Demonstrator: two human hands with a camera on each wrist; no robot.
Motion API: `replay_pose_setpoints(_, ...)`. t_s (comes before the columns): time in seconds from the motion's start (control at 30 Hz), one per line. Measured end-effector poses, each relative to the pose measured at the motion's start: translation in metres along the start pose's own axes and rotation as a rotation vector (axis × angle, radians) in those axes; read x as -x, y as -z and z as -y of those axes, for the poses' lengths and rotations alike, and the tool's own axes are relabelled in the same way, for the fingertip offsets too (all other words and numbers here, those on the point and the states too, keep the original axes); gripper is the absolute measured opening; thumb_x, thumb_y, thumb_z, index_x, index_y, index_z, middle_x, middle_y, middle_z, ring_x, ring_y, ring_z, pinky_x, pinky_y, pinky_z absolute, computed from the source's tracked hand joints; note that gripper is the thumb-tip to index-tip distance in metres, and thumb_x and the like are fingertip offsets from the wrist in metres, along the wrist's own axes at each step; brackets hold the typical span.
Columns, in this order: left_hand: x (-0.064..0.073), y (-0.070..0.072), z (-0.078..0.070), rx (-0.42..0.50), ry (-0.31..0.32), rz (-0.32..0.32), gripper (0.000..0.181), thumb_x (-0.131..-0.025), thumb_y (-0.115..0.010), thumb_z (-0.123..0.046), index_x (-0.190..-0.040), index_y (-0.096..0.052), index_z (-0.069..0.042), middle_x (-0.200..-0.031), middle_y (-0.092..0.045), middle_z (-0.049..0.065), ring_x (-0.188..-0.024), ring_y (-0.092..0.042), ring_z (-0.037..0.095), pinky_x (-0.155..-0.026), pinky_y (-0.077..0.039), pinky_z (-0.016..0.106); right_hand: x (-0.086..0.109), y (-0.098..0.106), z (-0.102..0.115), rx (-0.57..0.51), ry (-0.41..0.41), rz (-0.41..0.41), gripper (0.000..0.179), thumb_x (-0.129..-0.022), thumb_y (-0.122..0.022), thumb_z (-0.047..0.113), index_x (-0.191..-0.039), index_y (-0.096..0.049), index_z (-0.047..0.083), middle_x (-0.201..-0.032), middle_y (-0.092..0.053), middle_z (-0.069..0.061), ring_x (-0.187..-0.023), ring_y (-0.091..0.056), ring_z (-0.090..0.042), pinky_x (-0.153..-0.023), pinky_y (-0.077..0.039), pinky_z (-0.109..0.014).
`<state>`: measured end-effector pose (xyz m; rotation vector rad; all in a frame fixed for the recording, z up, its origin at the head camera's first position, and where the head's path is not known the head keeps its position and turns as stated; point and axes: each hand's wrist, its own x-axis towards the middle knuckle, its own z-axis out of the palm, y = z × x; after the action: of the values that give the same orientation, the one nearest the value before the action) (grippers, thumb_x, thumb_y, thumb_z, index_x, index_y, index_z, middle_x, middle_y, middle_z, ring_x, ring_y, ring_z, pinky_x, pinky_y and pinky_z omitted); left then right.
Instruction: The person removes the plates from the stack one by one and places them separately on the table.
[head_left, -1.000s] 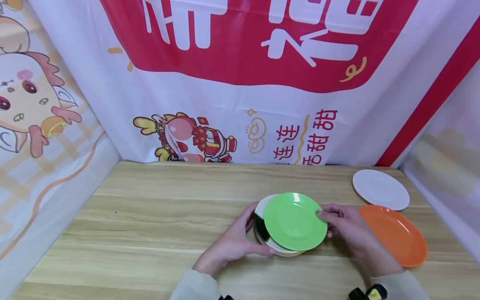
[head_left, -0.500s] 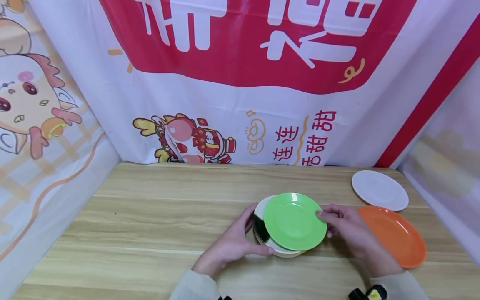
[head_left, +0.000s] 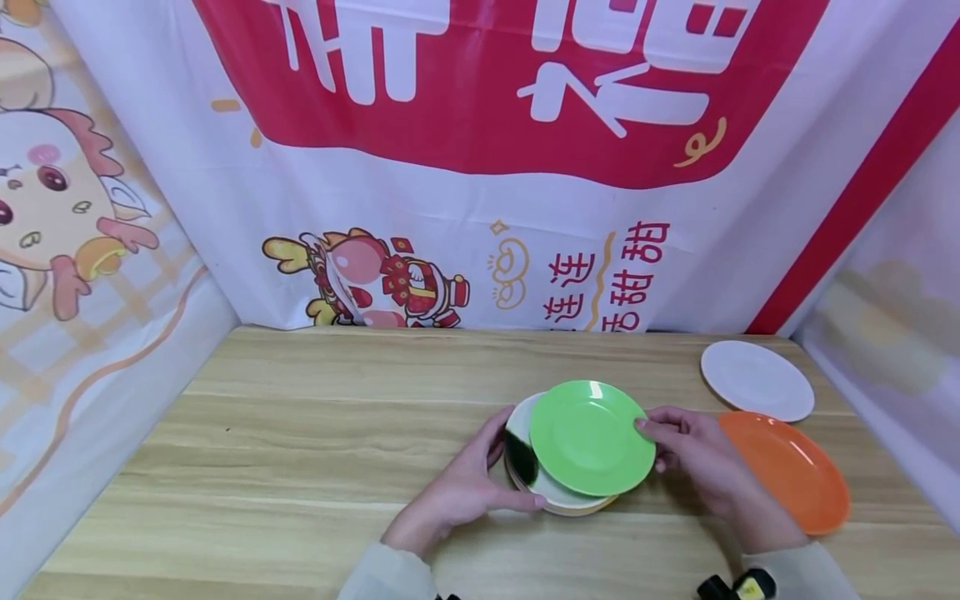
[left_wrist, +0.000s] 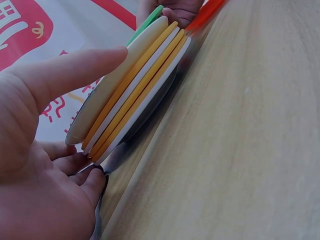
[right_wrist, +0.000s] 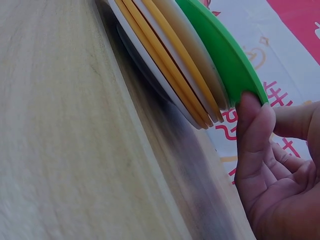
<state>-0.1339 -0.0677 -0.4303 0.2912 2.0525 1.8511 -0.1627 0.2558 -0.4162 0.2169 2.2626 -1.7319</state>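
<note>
A green plate (head_left: 592,437) lies over the top of a stack of plates (right_wrist: 165,55), shifted to the right. My right hand (head_left: 697,454) pinches its right rim between thumb and fingers; in the right wrist view the plate's near side tilts up off the stack. Beneath it is a white plate with a dark green patch (head_left: 522,458). Yellow and white rims (left_wrist: 135,95) alternate lower down, above a dark base. My left hand (head_left: 468,479) holds the stack's left side, thumb along the near rim and fingers round the far edge.
An orange oval plate (head_left: 787,471) lies to the right, partly behind my right forearm. Beyond it a white plate (head_left: 757,379) rests near the back right corner of the wooden table (head_left: 300,467). Printed cloth (head_left: 480,208) hangs at the back and sides.
The green plate has risen slightly and shifted a little right relative to the stack, with my right hand still pinching it. My left hand keeps its hold on the stack.
</note>
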Motion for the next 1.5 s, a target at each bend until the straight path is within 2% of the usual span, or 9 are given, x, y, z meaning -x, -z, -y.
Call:
replay_pose_setpoints(0.6,0.002,-0.001,0.000,0.011,-0.028,0.005,0.118,-0.072,-0.096,-0.004,-0.170,-0.031,-0.018,-0.177,-0.029,0.014,-0.164,-0.025,0.044,-0.136,-0.016,0.059,0.000,0.003,0.002,-0.011,-0.025,-0.038,0.047,-0.107,-0.067,0.031,-0.139,-0.059,-0.003,-0.096,-0.070,0.005,-0.087,-0.063,-0.013,-0.073,-0.060,-0.024)
replay_pose_setpoints(0.93,0.000,0.000,0.002,0.010,-0.029,0.005,0.118,-0.071,-0.097,-0.005,-0.169,-0.033,-0.020,-0.176,-0.032,0.009,-0.165,-0.026,0.041,-0.136,-0.015,0.057,-0.004,0.009,0.006,-0.054,-0.033,-0.067,0.045,-0.108,-0.066,0.034,-0.138,-0.059,0.001,-0.097,-0.069,0.007,-0.088,-0.063,-0.011,-0.074,-0.060,-0.022)
replay_pose_setpoints(1.3,0.001,0.000,0.001,0.022,-0.031,0.002,0.116,-0.073,-0.097,-0.004,-0.169,-0.033,-0.018,-0.176,-0.033,0.012,-0.164,-0.026,0.044,-0.136,-0.015,0.059,-0.007,0.015,0.013,-0.142,-0.107,-0.133,0.057,-0.109,-0.064,0.040,-0.151,-0.050,0.005,-0.102,-0.069,0.011,-0.094,-0.063,-0.009,-0.084,-0.062,-0.018)
replay_pose_setpoints(1.5,0.001,0.000,0.002,0.028,-0.035,0.000,0.115,-0.073,-0.096,-0.004,-0.169,-0.033,-0.016,-0.175,-0.034,0.013,-0.163,-0.026,0.045,-0.136,-0.016,0.060,-0.011,0.016,0.016,-0.157,-0.129,-0.184,0.063,-0.110,-0.060,0.039,-0.158,-0.044,0.000,-0.106,-0.066,0.007,-0.093,-0.063,-0.007,-0.083,-0.062,-0.017)
